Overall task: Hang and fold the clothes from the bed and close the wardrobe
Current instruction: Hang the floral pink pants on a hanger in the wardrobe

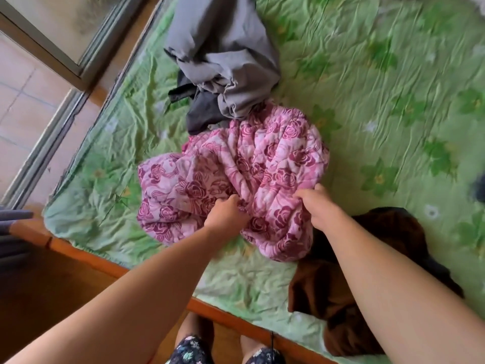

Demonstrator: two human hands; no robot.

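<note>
A crumpled pink garment with a dark rose print [257,164] lies in the middle of the bed, on a green flowered sheet [380,82]. My left hand [227,212] pinches its near edge, fingers closed in the cloth. My right hand [319,206] grips the same garment a little to the right. A grey garment [223,48] lies behind it with a darker grey piece [202,111] partly under it. A brown garment [328,292] lies at the near right, partly hidden by my right forearm.
The bed's orange wooden frame [86,256] runs along the near edge. A sliding glass door with a metal frame [52,132] stands to the left. Folded grey-blue cloth [13,232] shows at the far left edge. My knees are below the bed edge.
</note>
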